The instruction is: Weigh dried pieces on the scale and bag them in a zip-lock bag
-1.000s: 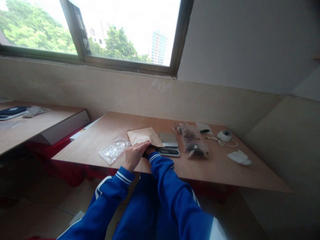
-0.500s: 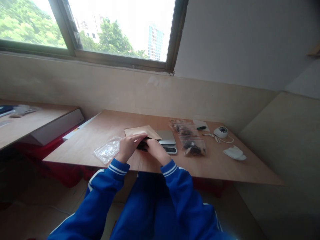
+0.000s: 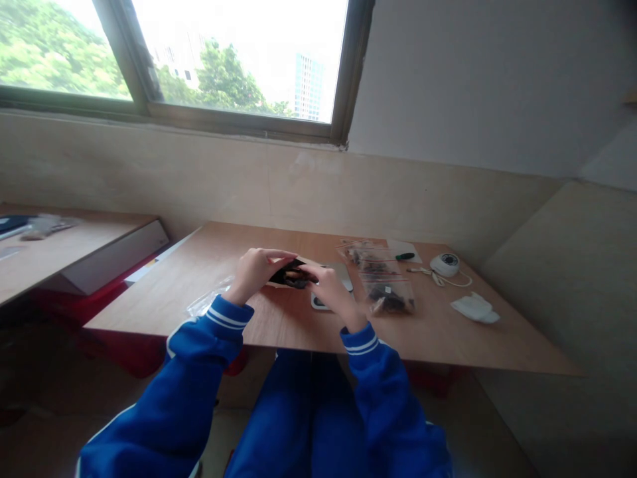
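**Both hands now lift the dark bundle clear of the table**

A second ago the left hand [image 3: 256, 269] lay flat on the tan kraft-paper pouch and the right hand [image 3: 329, 289] was tucked under it. Now the two hands have come together above the plywood table [image 3: 279, 325], and a small dark, crumpled bundle [image 3: 293, 275] sits between them. The fingers of both hands pinch it, left from above and behind, right from the side; what the bundle is made of cannot be told at this size.

The tan kraft-paper pouch [image 3: 273, 284] has dropped out of plain sight: only a sliver shows just under the fingers, so the hands have shifted from the pouch to the dark thing, which reads as the item being worked.

Just beyond the right fingers lies the grey digital kitchen scale [image 3: 343, 273], now partly covered by that hand. Left of the left fingers lies the crinkled clear plastic bag [image 3: 204, 302]. Right of the right fingers lie clear zip bags of dark pieces [image 3: 385, 289], and further off a white dome camera [image 3: 444, 264] and a white folded cloth [image 3: 475, 309].
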A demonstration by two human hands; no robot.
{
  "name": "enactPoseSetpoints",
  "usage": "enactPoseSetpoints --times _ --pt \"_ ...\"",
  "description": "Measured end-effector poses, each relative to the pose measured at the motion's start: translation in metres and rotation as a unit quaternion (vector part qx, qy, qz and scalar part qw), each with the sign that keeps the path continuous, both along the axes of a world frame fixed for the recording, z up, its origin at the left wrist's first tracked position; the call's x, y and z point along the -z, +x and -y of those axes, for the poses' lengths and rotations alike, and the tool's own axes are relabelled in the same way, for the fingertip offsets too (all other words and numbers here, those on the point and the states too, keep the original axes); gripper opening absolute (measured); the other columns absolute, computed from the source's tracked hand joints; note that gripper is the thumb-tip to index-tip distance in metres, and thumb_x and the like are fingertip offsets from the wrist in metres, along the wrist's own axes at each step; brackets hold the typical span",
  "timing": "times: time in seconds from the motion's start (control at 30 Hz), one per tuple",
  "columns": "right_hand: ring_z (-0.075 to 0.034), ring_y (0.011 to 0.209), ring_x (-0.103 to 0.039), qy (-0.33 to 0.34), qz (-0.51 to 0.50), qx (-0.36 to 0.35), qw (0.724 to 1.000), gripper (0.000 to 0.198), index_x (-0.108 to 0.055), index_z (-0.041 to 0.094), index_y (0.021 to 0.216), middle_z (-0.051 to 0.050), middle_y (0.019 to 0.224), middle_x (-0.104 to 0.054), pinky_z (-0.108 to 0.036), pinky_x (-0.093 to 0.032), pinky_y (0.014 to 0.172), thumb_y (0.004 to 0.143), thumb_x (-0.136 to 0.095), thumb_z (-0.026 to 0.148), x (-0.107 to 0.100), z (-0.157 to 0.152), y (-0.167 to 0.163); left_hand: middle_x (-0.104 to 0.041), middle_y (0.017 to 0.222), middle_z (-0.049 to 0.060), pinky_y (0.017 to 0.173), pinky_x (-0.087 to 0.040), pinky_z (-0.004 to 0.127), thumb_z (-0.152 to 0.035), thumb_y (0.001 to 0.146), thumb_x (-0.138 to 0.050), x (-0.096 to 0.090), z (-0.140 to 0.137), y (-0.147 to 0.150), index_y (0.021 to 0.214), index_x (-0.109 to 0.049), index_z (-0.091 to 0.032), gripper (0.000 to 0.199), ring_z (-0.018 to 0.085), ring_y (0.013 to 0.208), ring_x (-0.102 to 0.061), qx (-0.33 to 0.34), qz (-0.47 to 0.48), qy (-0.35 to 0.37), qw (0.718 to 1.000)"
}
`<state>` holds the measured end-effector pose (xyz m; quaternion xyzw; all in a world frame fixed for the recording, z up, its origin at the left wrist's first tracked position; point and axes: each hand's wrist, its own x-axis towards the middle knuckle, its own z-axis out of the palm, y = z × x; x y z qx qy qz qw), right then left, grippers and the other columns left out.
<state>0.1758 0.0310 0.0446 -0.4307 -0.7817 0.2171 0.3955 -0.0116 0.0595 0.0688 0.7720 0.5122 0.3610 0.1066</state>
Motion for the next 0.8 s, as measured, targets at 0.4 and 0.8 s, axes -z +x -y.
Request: enactPoseSetpoints --times 0.4,0.8 --pt "-0.02 0.091 -0.069 -0.108 -0.241 -0.061 0.963 0.034 -0.07 0.019 0.102 -0.004 0.097 -0.075 -0.032 -0.053 0.084 0.069 -0.074 0.026 -0.004 -0.04 0.022 -0.077 0.088 0.001 0.065 -0.046 0.023 -0.043 0.081 -0.059 -0.022 -0.02 0.008 0.091 -0.077 -0.029 0.025 0.019 0.081 -0.069 -0.032 -0.006 -0.024 0.999" --pt "-0.017 0.079 -0.067 -0.102 -0.343 -0.042 0.933 0.041 -0.07 0.016 0.095 -0.004 0.091 -0.073 -0.032 -0.054 0.081 0.059 -0.081 0.032 -0.013 -0.088 0.012 -0.076 0.09 0.002 0.069 -0.047 0.026 -0.041 0.08 -0.061 -0.03 -0.044 0.015 0.093 -0.077 -0.03 0.023 0.022 0.085 -0.069 -0.115 -0.025 -0.024 0.993"
